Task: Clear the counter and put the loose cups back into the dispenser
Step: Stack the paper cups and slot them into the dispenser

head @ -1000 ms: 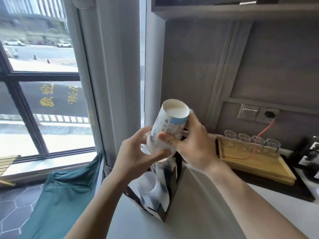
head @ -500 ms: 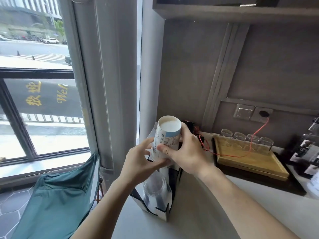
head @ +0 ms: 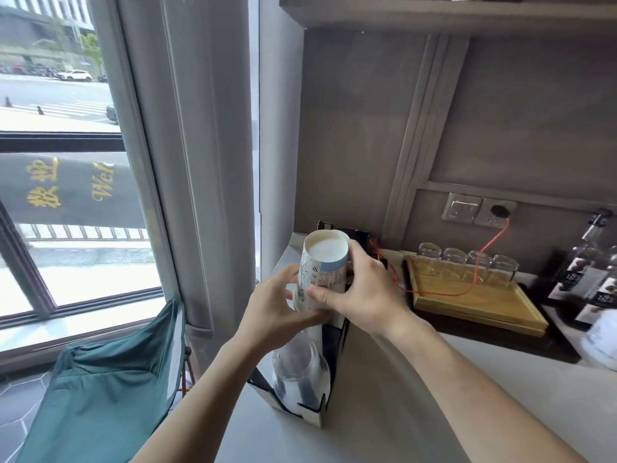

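A stack of white paper cups (head: pixel 322 269) with blue print is held upside down, base toward me, above the dispenser. My right hand (head: pixel 364 292) grips it from the right and my left hand (head: pixel 277 312) holds its lower end from the left. Beneath it lies the cup dispenser (head: pixel 310 392), a long black-and-white open box on the pale counter (head: pixel 384 412). A stack of clear plastic cups (head: pixel 298 372) lies in the near end of the box. The paper cups' lower end sits at the box, hidden by my hands.
A wooden tray (head: pixel 474 302) with several upturned glasses (head: pixel 467 262) stands at the back right, an orange cable (head: pixel 484 248) running over it from a wall socket (head: pixel 497 212). Dark bottles (head: pixel 587 272) stand far right. A green folding chair (head: pixel 110 389) sits below the window at left.
Both hands have lowered the paper cup stack toward the dispenser and turned it more upright. My view has shifted slightly, bringing the bottles into sight.
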